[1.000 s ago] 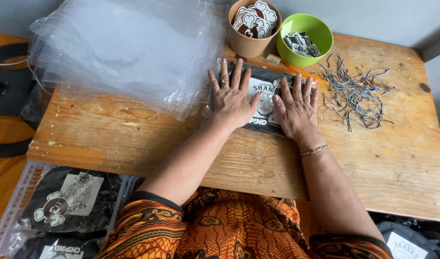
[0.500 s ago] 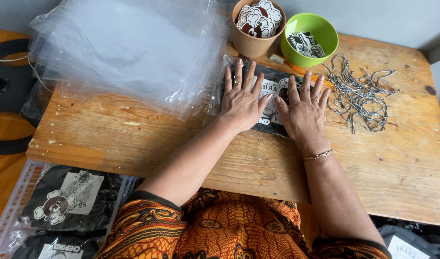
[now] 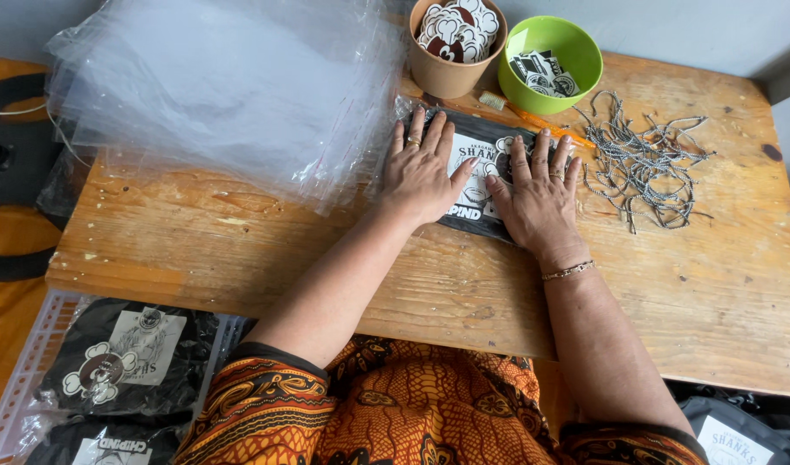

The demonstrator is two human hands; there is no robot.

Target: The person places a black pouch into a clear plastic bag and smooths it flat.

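Note:
A black folded garment with a white print, inside a clear plastic bag (image 3: 481, 159), lies flat on the wooden table (image 3: 326, 258). My left hand (image 3: 421, 172) presses palm-down on its left half, fingers spread. My right hand (image 3: 541, 194) presses flat on its right half, a bracelet at the wrist. Both hands wear rings. Most of the print is hidden under my palms.
A heap of clear plastic bags (image 3: 231, 86) covers the table's far left. A brown paper cup of stickers (image 3: 454, 39) and a green bowl of tags (image 3: 548, 65) stand at the back. Grey strings (image 3: 645, 164) lie at the right. Bagged black garments (image 3: 119, 362) fill a crate below left.
Both hands have slid a little away from me along the bagged garment, still pressing it flat; more of its near edge now shows.

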